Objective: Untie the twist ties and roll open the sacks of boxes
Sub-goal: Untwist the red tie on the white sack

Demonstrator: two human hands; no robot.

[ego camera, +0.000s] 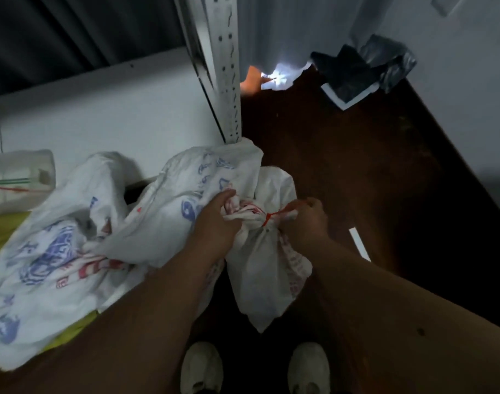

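Note:
A white sack [260, 268] with red print stands on the dark floor between my arms, its neck bunched and bound by a red twist tie [267, 216]. My left hand [214, 220] grips the gathered neck of the sack from the left. My right hand [307, 218] pinches the free end of the red tie and pulls it to the right. A second white sack [72, 245] with blue and red print lies slumped to the left, over something yellow.
A white slotted shelf post [223, 75] rises just behind the sacks. A white plastic container [21, 177] sits at the far left. Black plastic and a white-edged board [353, 78] lie by the far wall. My white shoes [203, 368] stand below the sack.

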